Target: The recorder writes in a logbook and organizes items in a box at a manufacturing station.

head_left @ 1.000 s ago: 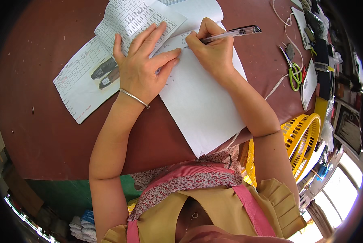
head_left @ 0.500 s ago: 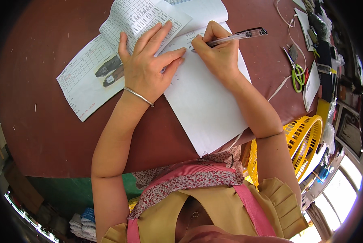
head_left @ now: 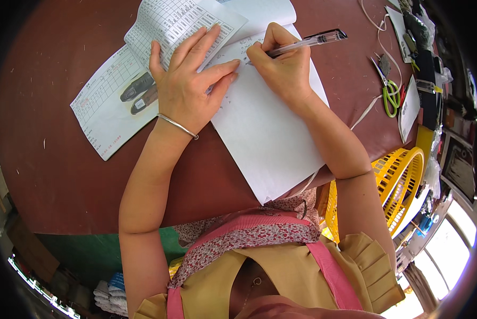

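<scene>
My right hand (head_left: 285,66) is closed around a clear pen (head_left: 315,40) with a black cap, its tip end low over the upper part of a white notepad (head_left: 270,138). Some small handwriting shows near the pen. With fingers spread, my left hand (head_left: 191,80) lies flat across a printed sheet with a table (head_left: 180,21) and the left edge of the notepad. Left of it, partly covered, is another printed form (head_left: 108,114) bearing a picture of dark shoes (head_left: 138,93). My left wrist wears a silver bangle (head_left: 179,126).
On the brown-red table (head_left: 52,181), green-handled scissors (head_left: 391,98) lie at the right beside a white cord (head_left: 381,37) and a white card (head_left: 407,114). A yellow plastic basket (head_left: 403,181) stands beyond the table's right edge, near my right elbow. Assorted items crowd the far right.
The papers and both hands sit slightly further left and up in the picture. The pen hand has shifted a little over the page; both hands keep their hold.
</scene>
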A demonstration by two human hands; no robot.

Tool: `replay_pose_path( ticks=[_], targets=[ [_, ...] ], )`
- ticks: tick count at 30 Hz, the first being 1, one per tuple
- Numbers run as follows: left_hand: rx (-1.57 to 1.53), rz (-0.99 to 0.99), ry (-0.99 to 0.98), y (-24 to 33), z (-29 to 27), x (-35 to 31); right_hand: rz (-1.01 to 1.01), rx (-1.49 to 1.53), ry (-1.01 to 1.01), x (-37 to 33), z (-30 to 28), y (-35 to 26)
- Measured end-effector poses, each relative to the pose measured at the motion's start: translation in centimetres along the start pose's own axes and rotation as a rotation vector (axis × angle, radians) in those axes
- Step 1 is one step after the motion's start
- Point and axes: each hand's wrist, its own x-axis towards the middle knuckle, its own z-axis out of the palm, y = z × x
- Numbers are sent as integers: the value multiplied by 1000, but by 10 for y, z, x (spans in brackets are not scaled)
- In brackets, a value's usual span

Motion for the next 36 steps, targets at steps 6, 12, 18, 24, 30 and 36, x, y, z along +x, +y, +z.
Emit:
replay_pose_path(
  ticks=[6,12,18,24,30,36],
  targets=[
    [-9,22,45,0,2,0,-23,29,1,1,-1,0],
    [6,8,7,0,-1,0,39,35,-5,-1,-4,-1],
    [16,13,17,0,0,0,15,39,8,-5,-3,2],
    [14,4,17,0,1,0,-39,29,-12,-5,-3,3],
    [23,15,27,0,1,0,-32,33,-20,-6,-4,4],
    [21,6,15,0,1,0,-52,38,-13,-5,-3,4]
  ],
)
